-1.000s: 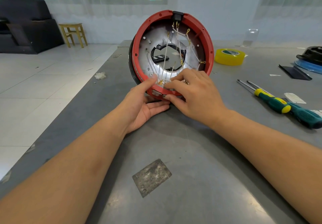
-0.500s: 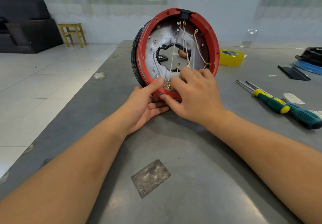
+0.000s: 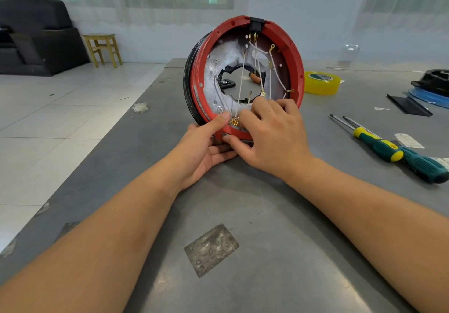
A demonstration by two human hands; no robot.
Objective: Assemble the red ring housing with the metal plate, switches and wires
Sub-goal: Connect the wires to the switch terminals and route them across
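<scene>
The red ring housing (image 3: 245,74) is standing on edge near the middle of the desk (image 3: 267,227), tilted slightly back, with its open side facing the person. The metal plate (image 3: 218,69) is sitting inside the ring, and white wires (image 3: 261,69) with brass terminals are crossing its central opening, running from a black switch (image 3: 256,24) at the top of the ring. The left hand (image 3: 206,147) is gripping the lower rim, thumb pressing on the inner face and fingers curled beneath. The right hand (image 3: 272,137) is grasping the same lower rim just beside it, thumb under the edge and fingertips curling over the brass connectors (image 3: 234,121). Two screwdrivers (image 3: 388,147) are lying toward the right edge of the desk, well apart from the housing. A yellow tape roll (image 3: 320,82) is resting behind the ring toward the far edge.
</scene>
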